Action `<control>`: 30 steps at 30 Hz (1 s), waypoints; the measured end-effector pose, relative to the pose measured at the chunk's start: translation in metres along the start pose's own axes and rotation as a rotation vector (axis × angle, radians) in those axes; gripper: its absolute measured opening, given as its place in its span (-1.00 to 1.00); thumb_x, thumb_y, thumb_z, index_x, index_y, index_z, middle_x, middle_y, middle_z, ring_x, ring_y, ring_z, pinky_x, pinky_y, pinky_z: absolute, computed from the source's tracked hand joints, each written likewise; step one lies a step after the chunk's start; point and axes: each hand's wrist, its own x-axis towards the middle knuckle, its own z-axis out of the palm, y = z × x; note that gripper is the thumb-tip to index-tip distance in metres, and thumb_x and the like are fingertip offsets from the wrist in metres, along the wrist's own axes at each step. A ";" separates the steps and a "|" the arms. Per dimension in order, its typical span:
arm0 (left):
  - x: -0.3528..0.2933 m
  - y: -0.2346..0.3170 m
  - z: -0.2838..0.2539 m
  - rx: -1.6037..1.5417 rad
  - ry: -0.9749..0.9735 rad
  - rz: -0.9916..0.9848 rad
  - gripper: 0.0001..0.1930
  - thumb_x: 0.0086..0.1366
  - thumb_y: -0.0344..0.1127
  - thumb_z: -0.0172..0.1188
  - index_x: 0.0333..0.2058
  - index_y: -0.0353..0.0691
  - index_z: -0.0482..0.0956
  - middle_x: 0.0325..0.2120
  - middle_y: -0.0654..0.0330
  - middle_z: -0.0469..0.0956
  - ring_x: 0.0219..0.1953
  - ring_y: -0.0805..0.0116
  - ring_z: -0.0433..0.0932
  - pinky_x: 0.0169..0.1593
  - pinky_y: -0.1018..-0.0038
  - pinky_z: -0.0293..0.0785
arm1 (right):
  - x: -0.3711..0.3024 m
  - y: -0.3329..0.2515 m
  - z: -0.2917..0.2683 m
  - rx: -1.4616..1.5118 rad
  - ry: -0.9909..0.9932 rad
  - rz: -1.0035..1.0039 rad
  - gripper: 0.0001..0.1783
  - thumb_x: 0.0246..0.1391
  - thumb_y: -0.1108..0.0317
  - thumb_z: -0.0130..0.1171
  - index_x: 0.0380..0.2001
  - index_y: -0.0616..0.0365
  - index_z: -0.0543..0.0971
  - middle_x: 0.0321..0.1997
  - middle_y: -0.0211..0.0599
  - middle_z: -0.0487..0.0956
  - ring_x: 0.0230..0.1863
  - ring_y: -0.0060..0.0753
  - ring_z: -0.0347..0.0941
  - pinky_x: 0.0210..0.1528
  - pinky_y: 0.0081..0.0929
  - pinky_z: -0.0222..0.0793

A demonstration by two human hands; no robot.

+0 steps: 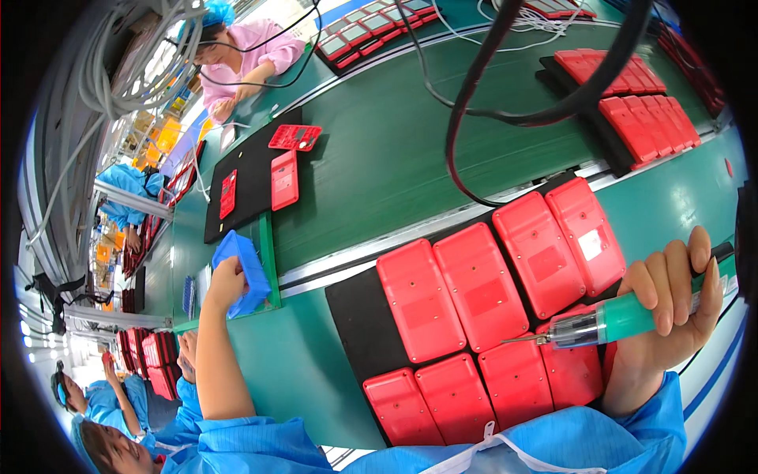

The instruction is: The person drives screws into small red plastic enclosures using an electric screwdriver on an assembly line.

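Note:
My right hand (667, 296) is wrapped around a green electric screwdriver (624, 318) with a clear front collar. Its thin bit points left, over the red plastic cases (484, 288). Several of these cases lie in two rows, screw holes showing, on a black foam mat (359, 328); one at the right bears a small white label. Stretched out to the left, my left hand (227, 283) dips into a small blue bin (251, 276). Its fingers are drawn together at the bin's inside; whatever they pinch is hidden.
A green conveyor belt (379, 142) runs beyond the mat, carrying another black mat (241, 178) with loose red parts. More red cases (651, 126) stand at the far right. A thick black cable (537, 118) hangs in front. Across the belt sits a co-worker (245, 59); others are at left.

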 end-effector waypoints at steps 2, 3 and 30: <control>0.003 -0.013 0.002 -0.124 0.006 -0.016 -0.88 0.05 -0.52 -0.05 -0.42 -0.39 0.44 -0.53 0.10 0.49 -0.56 0.41 0.48 -0.51 0.53 0.39 | -0.001 -0.003 0.000 -0.012 0.005 -0.012 -0.83 0.19 0.27 -0.23 -0.37 0.12 0.28 -0.72 -0.49 0.24 -0.74 -0.62 0.19 -0.44 -0.56 0.23; 0.001 -0.011 0.006 -0.135 -0.011 -0.063 -0.91 0.10 -0.46 -0.03 -0.42 -0.29 0.44 -0.54 0.19 0.45 -0.48 0.49 0.43 -0.43 0.54 0.34 | -0.001 -0.001 -0.002 -0.013 0.007 -0.002 -0.82 0.19 0.26 -0.25 -0.36 0.12 0.28 -0.72 -0.50 0.23 -0.74 -0.61 0.19 -0.43 -0.54 0.23; 0.029 -0.085 -0.001 -1.917 0.154 -0.262 -0.86 0.07 -0.64 -0.03 -0.35 -0.42 0.29 -0.52 0.16 0.33 -0.54 0.43 0.34 -0.53 0.65 0.37 | 0.008 -0.066 -0.010 0.002 -0.090 -0.287 -0.83 0.14 0.35 -0.17 -0.35 0.23 0.34 -0.72 -0.49 0.24 -0.70 -0.60 0.21 -0.39 -0.56 0.17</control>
